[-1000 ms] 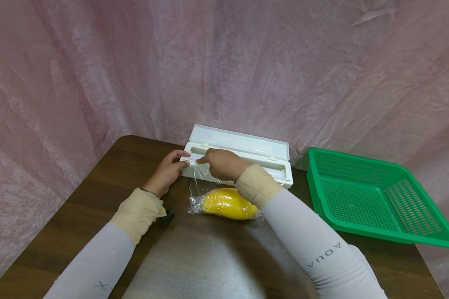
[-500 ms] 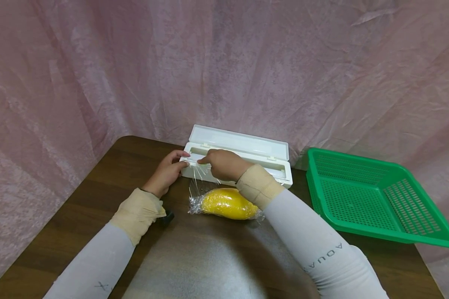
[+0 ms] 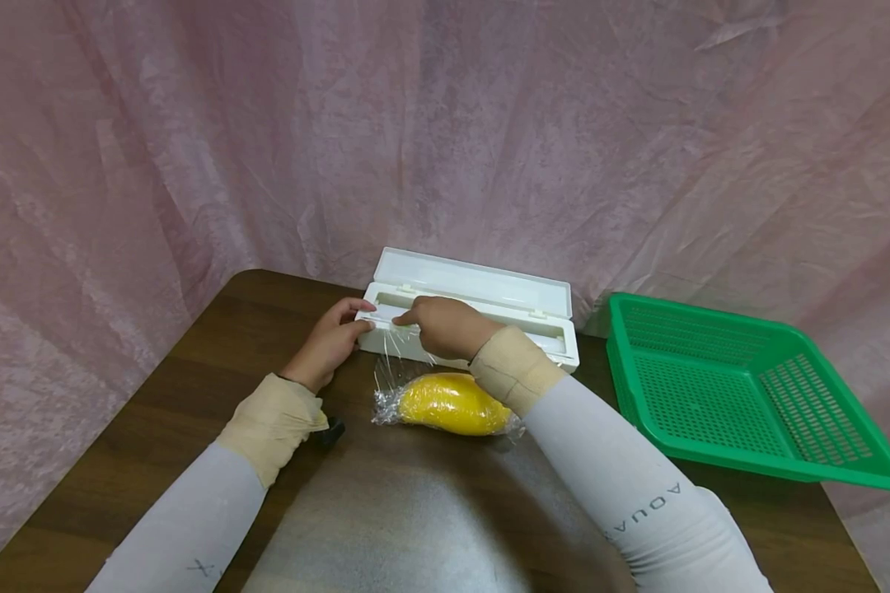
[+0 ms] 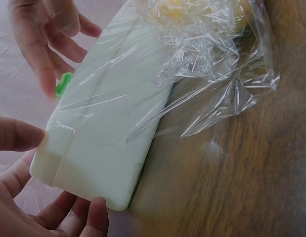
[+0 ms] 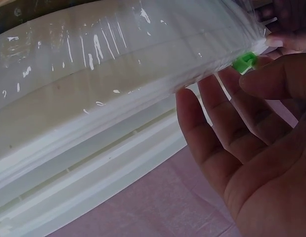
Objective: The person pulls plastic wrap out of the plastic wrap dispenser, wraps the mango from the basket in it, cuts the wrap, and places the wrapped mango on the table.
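Head view: a white dispenser box lies on the brown counter, its lid tipped back toward the pink curtain. The left hand grips the box's left end. The right hand reaches across the box, index finger extended, its tip at a green slider on the front edge. Clear film runs from that edge down to a yellow item, wrapped in film, on the counter just in front of the box. A green basket sits to the right, apart from the box.

Left wrist view: the left hand's thumb and fingers close around the end of the box. Creased film spreads over its wall and hangs past the edge.

Right wrist view: the right hand's fingers are spread, palm visible; a fingertip touches the slider. Film with bright creases covers the box wall.
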Demonstrator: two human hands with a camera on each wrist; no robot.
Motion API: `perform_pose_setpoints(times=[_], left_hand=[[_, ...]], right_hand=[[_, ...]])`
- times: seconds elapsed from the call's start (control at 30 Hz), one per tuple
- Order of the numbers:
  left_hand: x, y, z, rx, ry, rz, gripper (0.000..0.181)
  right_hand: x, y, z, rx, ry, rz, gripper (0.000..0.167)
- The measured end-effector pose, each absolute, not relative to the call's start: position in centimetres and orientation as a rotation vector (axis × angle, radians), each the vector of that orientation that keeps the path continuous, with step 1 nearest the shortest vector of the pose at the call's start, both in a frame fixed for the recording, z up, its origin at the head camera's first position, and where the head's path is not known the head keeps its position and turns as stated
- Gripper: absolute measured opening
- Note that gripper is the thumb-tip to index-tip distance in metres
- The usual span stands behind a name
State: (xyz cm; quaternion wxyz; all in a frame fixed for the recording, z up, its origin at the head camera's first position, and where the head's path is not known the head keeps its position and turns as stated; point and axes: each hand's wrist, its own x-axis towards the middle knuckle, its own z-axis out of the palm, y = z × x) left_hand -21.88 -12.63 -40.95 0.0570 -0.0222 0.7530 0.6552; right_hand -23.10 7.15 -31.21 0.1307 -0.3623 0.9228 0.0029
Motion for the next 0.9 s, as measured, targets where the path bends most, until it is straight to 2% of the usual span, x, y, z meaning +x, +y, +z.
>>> perform_pose_setpoints(times=[0.9], left_hand=[[-21.91,-12.62,-40.99,-0.081,2.287,1.991,0.034]], right_hand=[[-23.06,8.04,-31.16,-1.012,2.677,-0.025,0.054]])
